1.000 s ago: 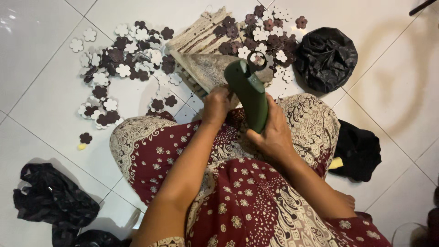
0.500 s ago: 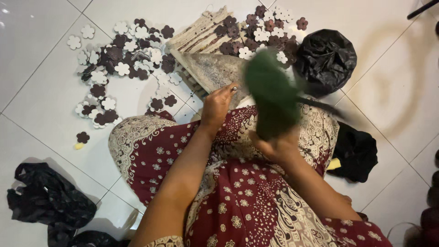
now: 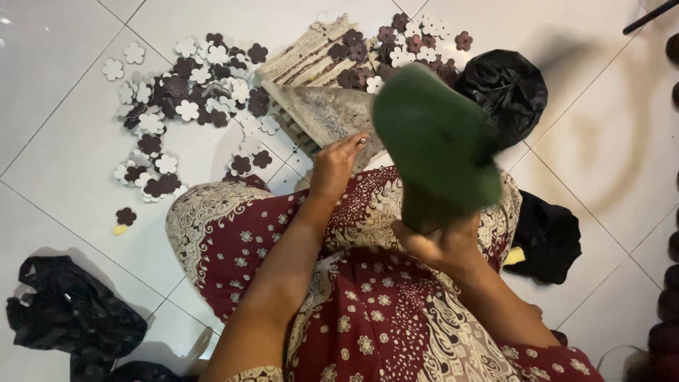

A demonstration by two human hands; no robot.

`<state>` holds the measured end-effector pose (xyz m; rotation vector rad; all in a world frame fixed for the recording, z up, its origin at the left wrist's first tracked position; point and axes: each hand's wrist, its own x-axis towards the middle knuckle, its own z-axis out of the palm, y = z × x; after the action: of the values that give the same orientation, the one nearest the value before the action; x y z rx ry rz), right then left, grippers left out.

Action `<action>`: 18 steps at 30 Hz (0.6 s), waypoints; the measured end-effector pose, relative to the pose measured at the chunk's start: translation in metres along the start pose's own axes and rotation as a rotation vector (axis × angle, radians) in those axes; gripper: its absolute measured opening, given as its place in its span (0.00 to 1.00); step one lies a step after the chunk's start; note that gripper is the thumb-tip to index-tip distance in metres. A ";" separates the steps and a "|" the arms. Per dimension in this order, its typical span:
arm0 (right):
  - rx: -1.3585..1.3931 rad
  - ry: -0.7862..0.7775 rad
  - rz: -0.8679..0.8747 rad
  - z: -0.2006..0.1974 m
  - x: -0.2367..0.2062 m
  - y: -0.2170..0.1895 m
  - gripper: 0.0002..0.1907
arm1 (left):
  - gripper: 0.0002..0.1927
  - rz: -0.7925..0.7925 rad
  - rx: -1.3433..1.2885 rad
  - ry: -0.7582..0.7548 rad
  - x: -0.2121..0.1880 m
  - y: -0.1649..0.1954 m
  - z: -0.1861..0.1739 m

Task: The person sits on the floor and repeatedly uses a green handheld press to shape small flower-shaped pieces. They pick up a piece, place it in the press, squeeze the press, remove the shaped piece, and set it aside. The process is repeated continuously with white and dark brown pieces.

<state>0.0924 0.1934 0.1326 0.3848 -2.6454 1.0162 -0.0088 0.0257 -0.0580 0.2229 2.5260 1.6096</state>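
My right hand (image 3: 440, 244) grips the lower end of a green, flat, oval object (image 3: 438, 141). The object is raised over my lap, blurred by motion, and its broad face is turned toward the camera. My left hand (image 3: 336, 166) rests at my knee with its fingers pinched on a small thin pin-like thing (image 3: 363, 141). Its tip lies next to a grey speckled sheet (image 3: 329, 113) on the floor. I sit on white tiles in a maroon patterned skirt (image 3: 368, 318).
Several white and dark maroon flower cutouts (image 3: 184, 106) lie scattered at the left, with more at the top (image 3: 414, 42) beside a woven mat (image 3: 308, 56). A black plastic bag (image 3: 506, 88) sits behind the green object. There is black cloth (image 3: 548, 237) at the right and at the lower left (image 3: 71, 318).
The green object has swung from a narrow upright pose to face the camera and moved right. My right hand shifted right with it. My left hand stayed by the grey sheet.
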 end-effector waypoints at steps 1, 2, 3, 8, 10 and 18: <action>-0.202 0.050 -0.285 0.005 0.000 0.004 0.50 | 0.12 0.096 0.015 0.046 -0.001 -0.002 0.000; -0.405 0.100 -0.572 0.011 0.001 0.010 0.51 | 0.10 0.195 0.031 0.092 0.000 -0.005 0.002; -0.252 -0.007 -0.268 0.020 0.001 0.013 0.49 | 0.07 0.183 0.065 0.058 0.000 -0.011 0.001; -0.211 -0.451 0.623 0.042 -0.002 0.022 0.59 | 0.08 0.079 0.340 -0.022 0.000 -0.035 0.005; -0.102 -0.334 0.437 0.034 0.002 0.026 0.58 | 0.08 0.070 0.440 0.019 0.005 -0.033 0.008; 0.269 -0.028 0.376 0.002 -0.008 0.013 0.43 | 0.14 -0.020 0.040 -0.071 -0.003 -0.004 -0.005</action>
<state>0.0955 0.2019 0.1203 -0.0534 -2.6686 1.4975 -0.0074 0.0192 -0.0600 0.2541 2.5004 1.5173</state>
